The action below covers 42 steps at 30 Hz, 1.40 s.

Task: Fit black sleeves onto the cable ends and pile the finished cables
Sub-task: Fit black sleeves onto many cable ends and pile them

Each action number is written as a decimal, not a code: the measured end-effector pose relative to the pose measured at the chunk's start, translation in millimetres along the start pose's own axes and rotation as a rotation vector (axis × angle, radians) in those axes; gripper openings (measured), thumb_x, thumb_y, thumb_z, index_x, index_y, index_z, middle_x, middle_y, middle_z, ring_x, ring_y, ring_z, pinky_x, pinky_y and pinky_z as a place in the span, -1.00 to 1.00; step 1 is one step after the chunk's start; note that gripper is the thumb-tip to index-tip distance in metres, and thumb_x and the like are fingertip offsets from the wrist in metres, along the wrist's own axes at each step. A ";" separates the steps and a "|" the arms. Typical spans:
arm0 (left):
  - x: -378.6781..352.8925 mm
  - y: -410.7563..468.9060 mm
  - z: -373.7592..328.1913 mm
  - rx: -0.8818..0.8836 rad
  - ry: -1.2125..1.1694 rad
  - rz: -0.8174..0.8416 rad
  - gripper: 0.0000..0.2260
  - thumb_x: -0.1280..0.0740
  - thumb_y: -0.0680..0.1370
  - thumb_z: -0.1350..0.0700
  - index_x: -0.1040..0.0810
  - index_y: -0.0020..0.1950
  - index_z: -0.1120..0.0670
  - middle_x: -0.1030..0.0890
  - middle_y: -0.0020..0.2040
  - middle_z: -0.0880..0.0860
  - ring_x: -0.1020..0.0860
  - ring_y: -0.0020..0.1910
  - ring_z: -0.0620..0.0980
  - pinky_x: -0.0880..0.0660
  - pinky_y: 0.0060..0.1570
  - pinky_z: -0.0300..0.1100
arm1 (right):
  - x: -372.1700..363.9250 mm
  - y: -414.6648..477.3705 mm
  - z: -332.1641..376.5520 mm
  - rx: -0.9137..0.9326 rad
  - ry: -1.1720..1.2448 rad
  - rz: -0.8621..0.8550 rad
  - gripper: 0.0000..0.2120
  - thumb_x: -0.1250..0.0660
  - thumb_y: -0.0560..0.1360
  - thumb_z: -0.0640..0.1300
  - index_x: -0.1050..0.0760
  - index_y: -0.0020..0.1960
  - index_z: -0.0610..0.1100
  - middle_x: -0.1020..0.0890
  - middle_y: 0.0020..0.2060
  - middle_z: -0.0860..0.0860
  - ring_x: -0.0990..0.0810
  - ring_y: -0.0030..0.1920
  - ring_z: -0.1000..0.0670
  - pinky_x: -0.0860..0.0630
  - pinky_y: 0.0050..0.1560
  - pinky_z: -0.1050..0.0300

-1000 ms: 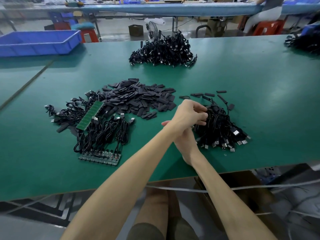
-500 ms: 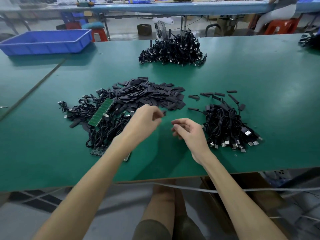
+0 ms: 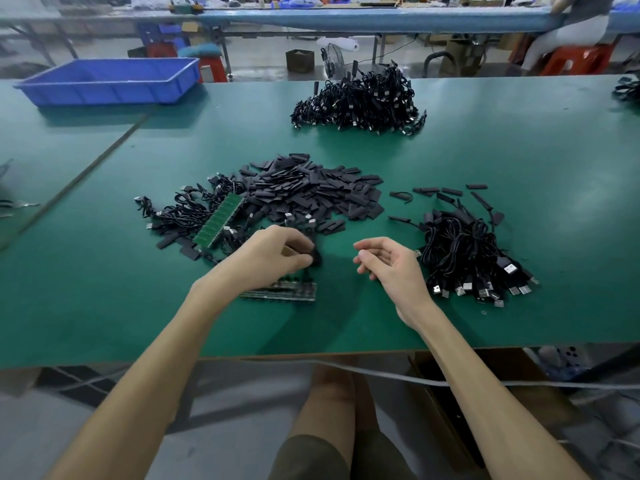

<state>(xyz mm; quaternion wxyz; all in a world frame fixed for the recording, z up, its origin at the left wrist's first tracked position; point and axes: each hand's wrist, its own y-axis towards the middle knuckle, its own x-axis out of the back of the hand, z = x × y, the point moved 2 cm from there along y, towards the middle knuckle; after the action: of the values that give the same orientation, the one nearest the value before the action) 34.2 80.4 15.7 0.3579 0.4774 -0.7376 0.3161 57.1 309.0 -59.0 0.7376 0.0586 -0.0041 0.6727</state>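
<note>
So, quick update: 1 second back both hands were over on the tangled bundle of black cables with silver plugs (image 3: 464,251) that sits right of the big heap of flat black sleeves (image 3: 311,192). Now they've swung across to the near side of that heap. I read that as 1 finished cable dropped on the bundle and the next round starting.

The left hand (image 3: 273,254) is down just in front of the heap, fingers curled and pinching a black cable (image 3: 314,256). It comes from the loose lot hooked to the green circuit board strip (image 3: 221,220) at the heap's left edge. How much of the cable is actually in the grip is hidden by the knuckles.

The right hand (image 3: 391,263) hovers in front of the heap's right end, fingers loosely bent, holding nothing and not touching the bundle. Next it'll probably need 1 sleeve off the heap.

Way behind the heap there's another big mound of black cables (image 3: 360,98) on the green table (image 3: 519,161).
</note>
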 end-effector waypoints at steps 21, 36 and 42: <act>-36.3 -7.1 0.9 -0.274 0.263 -0.172 -0.82 -0.23 0.67 0.02 -0.61 0.05 0.01 -0.63 -0.10 -0.10 -0.57 -0.14 -0.05 -0.53 -0.12 -0.04 | -16.5 -3.1 2.7 0.145 -0.284 0.226 -0.78 -0.60 0.45 -0.15 -0.69 0.04 0.07 -0.71 -0.12 0.21 -0.57 -0.30 0.24 -0.34 -0.33 0.39; -53.2 -7.3 -15.4 -0.213 0.174 -0.330 -0.86 -0.32 0.60 0.01 -0.61 -0.01 0.04 -0.65 -0.11 -0.08 -0.58 -0.11 0.03 -0.34 -0.15 -0.12 | -17.5 -4.0 2.6 0.128 -0.400 0.147 -0.81 -0.53 0.47 -0.19 -0.54 -0.23 -0.06 -0.58 -0.38 0.14 -0.47 -0.39 0.21 -0.37 -0.29 0.33; -61.3 -11.3 -19.9 -0.160 0.165 -0.428 -0.86 -0.31 0.62 0.03 -0.60 0.01 0.06 -0.67 -0.06 -0.06 -0.60 -0.08 0.00 -0.42 0.01 -0.09 | -19.6 -5.3 3.5 0.141 -0.440 0.140 -0.76 -0.52 0.48 -0.19 -0.48 -0.23 -0.03 -0.56 -0.37 0.13 -0.44 -0.39 0.18 -0.36 -0.31 0.31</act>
<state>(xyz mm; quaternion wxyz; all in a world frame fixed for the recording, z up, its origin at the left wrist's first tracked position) 66.9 121.9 -23.0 0.5125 0.5654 -0.6106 0.2118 60.8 288.8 -57.7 0.6646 0.2545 -0.1218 0.6919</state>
